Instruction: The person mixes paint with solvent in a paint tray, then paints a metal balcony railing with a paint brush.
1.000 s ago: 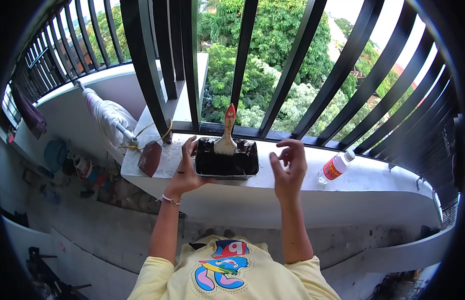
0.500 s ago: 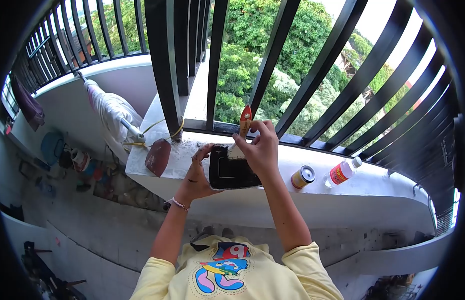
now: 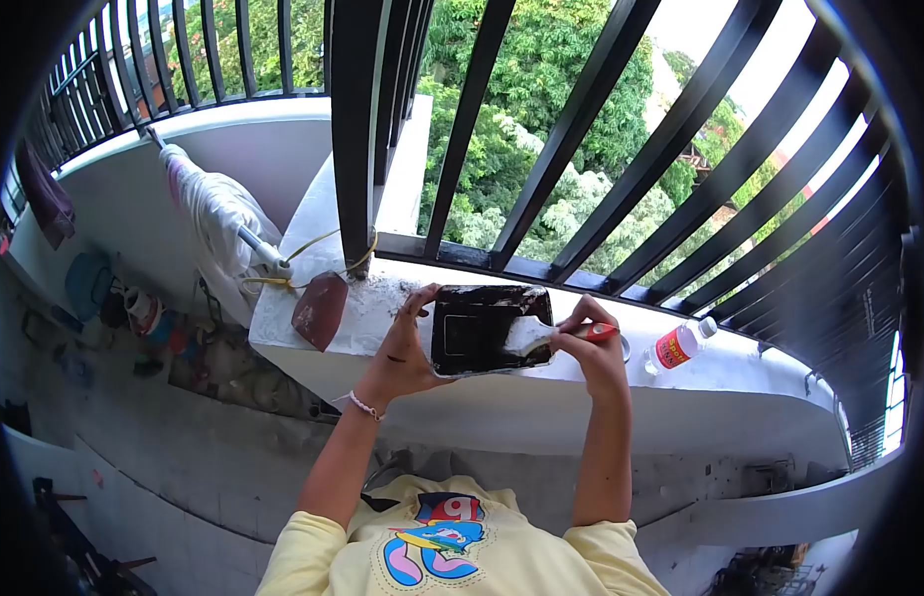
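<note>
A black rectangular tray [image 3: 467, 333] with dark paint inside is gripped at its left edge by my left hand [image 3: 400, 353]. My right hand [image 3: 593, 348] pinches a paintbrush [image 3: 531, 336] by its red-tipped handle. The brush lies sideways, its pale head over the right part of the tray. Behind my right hand a can is mostly hidden. Just right of that hand, a clear bottle [image 3: 672, 350] with a red label leans on the white ledge.
Black railing bars [image 3: 566, 129] rise behind the white ledge [image 3: 720, 370]. A reddish-brown piece [image 3: 321, 311] and a yellow cord [image 3: 318, 241] are at the ledge's corner. Left of them hangs a white mop [image 3: 218, 214]. Various items sit on the floor at left.
My right hand has moved right and turned the brush from upright to sideways, now hiding most of the can. The tray has shifted slightly right, and the view has turned a little.
</note>
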Tool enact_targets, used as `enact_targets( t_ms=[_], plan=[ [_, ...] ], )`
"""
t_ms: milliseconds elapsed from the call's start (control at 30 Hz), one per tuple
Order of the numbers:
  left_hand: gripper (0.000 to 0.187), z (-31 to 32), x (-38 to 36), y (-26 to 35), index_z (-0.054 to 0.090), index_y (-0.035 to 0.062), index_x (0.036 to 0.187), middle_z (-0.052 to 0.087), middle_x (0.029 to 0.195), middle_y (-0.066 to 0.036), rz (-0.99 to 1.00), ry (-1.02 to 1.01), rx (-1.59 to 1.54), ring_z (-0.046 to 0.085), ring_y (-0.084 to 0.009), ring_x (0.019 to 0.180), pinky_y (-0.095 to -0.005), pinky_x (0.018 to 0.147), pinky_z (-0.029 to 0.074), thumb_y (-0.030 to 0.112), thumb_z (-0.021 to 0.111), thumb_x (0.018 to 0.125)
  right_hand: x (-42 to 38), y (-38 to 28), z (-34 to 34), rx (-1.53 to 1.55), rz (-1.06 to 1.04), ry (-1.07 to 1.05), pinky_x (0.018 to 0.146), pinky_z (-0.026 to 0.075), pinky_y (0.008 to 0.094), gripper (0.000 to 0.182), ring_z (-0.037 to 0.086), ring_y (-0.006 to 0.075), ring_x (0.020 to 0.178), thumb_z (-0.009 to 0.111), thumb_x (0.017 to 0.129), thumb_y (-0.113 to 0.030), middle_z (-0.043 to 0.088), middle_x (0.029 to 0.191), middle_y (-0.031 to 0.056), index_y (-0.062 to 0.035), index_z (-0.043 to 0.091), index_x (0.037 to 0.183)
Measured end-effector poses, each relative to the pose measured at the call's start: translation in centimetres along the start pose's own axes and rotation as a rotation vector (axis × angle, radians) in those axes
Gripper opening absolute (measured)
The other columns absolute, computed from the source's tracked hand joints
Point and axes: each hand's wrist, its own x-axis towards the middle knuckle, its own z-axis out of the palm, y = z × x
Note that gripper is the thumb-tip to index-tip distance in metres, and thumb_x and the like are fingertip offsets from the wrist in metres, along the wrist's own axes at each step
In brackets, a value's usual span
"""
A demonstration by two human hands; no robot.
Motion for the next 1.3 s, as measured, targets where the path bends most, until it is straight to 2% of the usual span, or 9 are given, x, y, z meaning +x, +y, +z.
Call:
enact_targets(
  t_ms=[33, 200, 267, 400, 667, 767, 933, 1167, 1300],
  plan=[
    [0.136, 0.0, -0.1, 0.1, 0.016, 0.0033, 0.156, 0.037, 0.153, -0.018, -0.001, -0.005, -0.004, 0.042, -0.0331, 0.141, -0.0444, 0.116, 0.038, 0.039, 0.101, 0.056, 0.3, 0.7, 0.6, 0.188, 0.125, -0.004, 0.077, 0.051, 0.029, 0.025, 0.064, 0.0137, 0.084, 0.076, 0.072, 0.005, 0.056, 0.083, 0.0026, -0.0018, 0.052, 0.072],
    [0.135, 0.3, 0.0, 0.2, 0.017, 0.005, 0.157, 0.038, 0.152, -0.016, 0.067, 0.094, 0.122, 0.043, -0.0316, 0.14, -0.0445, 0.113, 0.041, 0.037, 0.101, 0.056, 1.6, 1.6, 2.8, 0.172, -0.165, -0.167, 0.068, 0.052, 0.0276, 0.023, 0.068, 0.0148, 0.081, 0.078, 0.07, 0.008, 0.054, 0.081, 0.0031, -0.0005, 0.056, 0.072],
    [0.137, 0.2, -0.3, 0.3, 0.015, 0.004, 0.157, 0.037, 0.152, -0.017, 0.002, 0.024, 0.104, 0.043, -0.0313, 0.14, -0.0447, 0.114, 0.04, 0.037, 0.101, 0.056, 1.9, -0.3, 1.9, 0.09, 0.025, -0.202, 0.068, 0.05, 0.0271, 0.021, 0.067, 0.015, 0.079, 0.076, 0.066, 0.009, 0.053, 0.079, 0.0028, 0.0004, 0.057, 0.068],
    [0.141, 0.4, -0.2, -0.2, 0.013, 0.0023, 0.157, 0.038, 0.15, -0.018, -0.053, -0.046, 0.034, 0.044, -0.0311, 0.14, -0.0444, 0.114, 0.041, 0.038, 0.102, 0.054, 3.8, -0.7, -0.3, 0.053, 0.056, -0.041, 0.042, 0.04, 0.024, 0.02, 0.055, 0.0111, 0.05, 0.071, 0.061, 0.011, 0.055, 0.074, 0.0025, -0.0004, 0.055, 0.065],
    [0.139, 0.4, -0.1, -0.1, 0.017, 0.0034, 0.157, 0.039, 0.15, -0.017, -0.082, -0.022, 0.071, 0.047, -0.0307, 0.137, -0.0423, 0.113, 0.041, 0.037, 0.102, 0.053, 4.3, -0.4, 2.9, 0.279, 0.275, -0.166, 0.039, 0.043, 0.0251, 0.022, 0.059, 0.015, 0.046, 0.07, 0.063, 0.01, 0.062, 0.069, 0.0072, -0.0026, 0.054, 0.068],
    [0.14, 0.3, 0.1, 0.1, 0.016, 0.0033, 0.158, 0.039, 0.15, -0.017, -0.097, -0.041, 0.058, 0.047, -0.0305, 0.137, -0.0424, 0.113, 0.041, 0.037, 0.102, 0.053, 5.3, -0.5, 1.2, 0.124, 0.239, -0.087, 0.037, 0.041, 0.0259, 0.016, 0.055, 0.0151, 0.043, 0.063, 0.06, 0.012, 0.058, 0.061, 0.0076, -0.0008, 0.053, 0.062],
    [0.14, 0.3, 0.3, 0.2, 0.015, 0.003, 0.158, 0.04, 0.148, -0.016, -0.064, -0.033, 0.076, 0.047, -0.0304, 0.136, -0.0424, 0.113, 0.041, 0.037, 0.102, 0.054, 5.2, 0.4, 4.0, 0.256, 0.173, 0.022, 0.037, 0.042, 0.0262, 0.019, 0.056, 0.0136, 0.048, 0.067, 0.064, 0.011, 0.059, 0.066, 0.0053, -0.0013, 0.053, 0.065],
    [0.139, 0.2, 0.5, 0.2, 0.013, 0.0023, 0.157, 0.04, 0.145, -0.017, -0.04, -0.035, 0.091, 0.048, -0.0319, 0.132, -0.0434, 0.113, 0.041, 0.037, 0.102, 0.055, 5.4, -1.2, 3.3, 0.051, 0.214, -0.152, 0.038, 0.041, 0.0262, 0.018, 0.056, 0.0128, 0.05, 0.065, 0.06, 0.012, 0.056, 0.067, 0.0042, 0.0002, 0.051, 0.063],
    [0.139, 0.2, 0.5, 0.0, 0.015, 0.0024, 0.156, 0.039, 0.146, -0.017, -0.061, -0.045, 0.087, 0.048, -0.032, 0.132, -0.0433, 0.112, 0.042, 0.038, 0.102, 0.054, 5.3, 0.2, 5.7, 0.204, 0.027, -0.03, 0.036, 0.039, 0.0249, 0.023, 0.055, 0.0124, 0.046, 0.067, 0.06, 0.014, 0.054, 0.066, 0.003, -0.0011, 0.05, 0.062]
  ],
)
